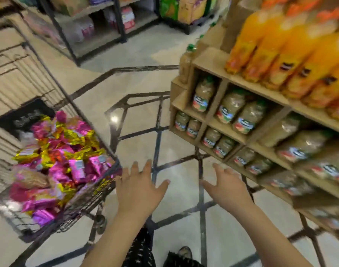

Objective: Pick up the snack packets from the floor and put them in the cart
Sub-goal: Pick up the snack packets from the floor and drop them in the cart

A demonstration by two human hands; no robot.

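Head view: crinkly foil snack packets (pixel 68 151) heaped in wire-mesh cart (pixel 91 197)

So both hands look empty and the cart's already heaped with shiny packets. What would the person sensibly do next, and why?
Probably look around for leftover packets. Both the left hand and the right hand hover open and empty over the floor, and no packet shows on the visible tiles. The pink and gold snack packets all lie in the cart, so any others must be out of view.
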